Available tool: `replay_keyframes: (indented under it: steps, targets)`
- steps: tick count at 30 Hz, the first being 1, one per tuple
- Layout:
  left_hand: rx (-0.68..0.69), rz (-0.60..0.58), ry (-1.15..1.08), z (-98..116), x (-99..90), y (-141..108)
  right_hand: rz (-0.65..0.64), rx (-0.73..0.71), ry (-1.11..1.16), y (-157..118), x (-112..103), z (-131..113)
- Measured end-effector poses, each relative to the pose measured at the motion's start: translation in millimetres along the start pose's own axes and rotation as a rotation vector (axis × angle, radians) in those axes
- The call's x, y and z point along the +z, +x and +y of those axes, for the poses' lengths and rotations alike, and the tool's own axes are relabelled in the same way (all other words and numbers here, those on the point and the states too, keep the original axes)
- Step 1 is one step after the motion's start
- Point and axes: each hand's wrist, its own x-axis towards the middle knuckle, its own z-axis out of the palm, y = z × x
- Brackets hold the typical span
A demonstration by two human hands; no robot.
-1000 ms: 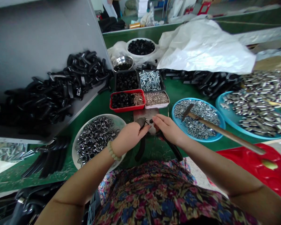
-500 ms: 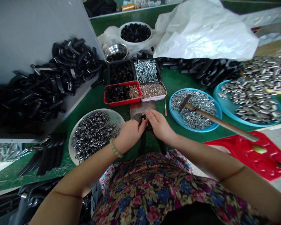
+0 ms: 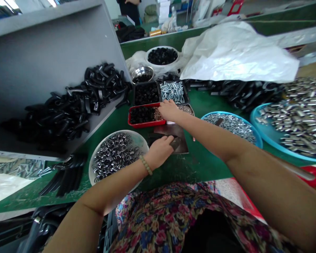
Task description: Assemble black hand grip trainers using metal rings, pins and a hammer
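My left hand, with a beaded bracelet at its wrist, is closed around a dark curved handle-like part just above a flat metal plate. The fingers cover much of that part. Further forward, my right hand reaches over the edge between a red tray and a white tray. Its curled fingertips are at the small copper-coloured pieces in the red tray's right end. Whatever they pinch is hidden. Black parts fill the tray's other end.
A bowl of metal rings stands left, before a grey bin of black handles. Silver screws lie behind the trays. Blue trays of metal parts and a hammer are on the right, partly behind my forearm.
My hands were together over the dark part. The right has moved forward to the trays; the left stays near the plate with the part. The view has tilted up.
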Motion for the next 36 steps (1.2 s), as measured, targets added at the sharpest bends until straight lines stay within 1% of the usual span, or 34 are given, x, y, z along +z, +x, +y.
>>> replay_keyframes:
  steps: [2,3,5,7,8,10,12,13,15,17,18,20,21,23,25,26,28,29,30,33,34,35,36]
  targets:
    - [0.043,-0.080,0.053,-5,8.5,7,-0.035,-0.034,-0.067,10,5,-1]
    - [0.026,-0.086,0.055,-12,7.2,11,-0.032,-0.043,-0.064,11,7,-2]
    - [-0.084,-0.039,0.065,-38,-4.6,25,-0.022,-0.061,-0.069,10,9,-1]
    - [-0.287,0.090,0.137,-71,-20.7,46,0.004,-0.059,-0.049,9,10,0]
    - [-0.342,0.122,0.174,-86,-27.2,59,0.020,-0.049,-0.027,9,9,2]
    - [-0.366,0.098,0.193,-108,-33.6,82,0.052,-0.014,0.058,4,5,5]
    - [-0.343,0.063,0.173,-117,-31.3,100,0.113,0.047,0.227,-8,0,9]
    - [-0.334,0.061,0.162,-118,-28.1,105,0.156,0.076,0.342,-19,-2,11]
    - [-0.321,0.078,0.144,-117,-20.5,111,0.251,0.121,0.569,-49,-3,16]
    - [-0.316,0.100,0.122,-116,-14.1,113,0.278,0.145,0.698,-87,2,19]
    - [-0.312,0.115,0.104,-116,-11.7,113,0.249,0.155,0.713,-106,6,19]
    - [-0.315,0.160,0.051,-118,-8.9,112,0.144,0.180,0.692,-140,16,16]
    - [-0.325,0.188,0.014,-119,-8.6,112,0.077,0.196,0.658,-152,21,12]
    - [-0.357,0.259,-0.086,-119,-9.9,110,-0.057,0.232,0.549,-169,29,4]
    - [-0.369,0.333,-0.223,-115,-13.4,104,-0.177,0.270,0.404,-177,32,-4]
    - [-0.364,0.357,-0.304,-111,-15.4,99,-0.218,0.280,0.347,-178,31,-7]
    - [-0.340,0.377,-0.476,-100,-18.2,85,-0.237,0.298,0.333,-178,27,-8]
    - [-0.331,0.377,-0.561,-94,-18.1,76,-0.225,0.307,0.403,-176,24,-6]
    - [-0.326,0.373,-0.642,-87,-16.8,66,-0.199,0.320,0.526,-174,23,-4]
    - [-0.338,0.346,-0.848,-68,-5.0,38,-0.073,0.389,0.961,-165,23,3]
    - [-0.352,0.337,-0.904,-63,0.7,30,-0.030,0.412,1.031,-161,25,4]
    - [-0.368,0.333,-0.955,-58,6.7,24,0.005,0.434,1.039,-157,28,4]
    - [-0.387,0.338,-0.999,-54,12.6,20,0.026,0.451,1.001,-154,31,4]
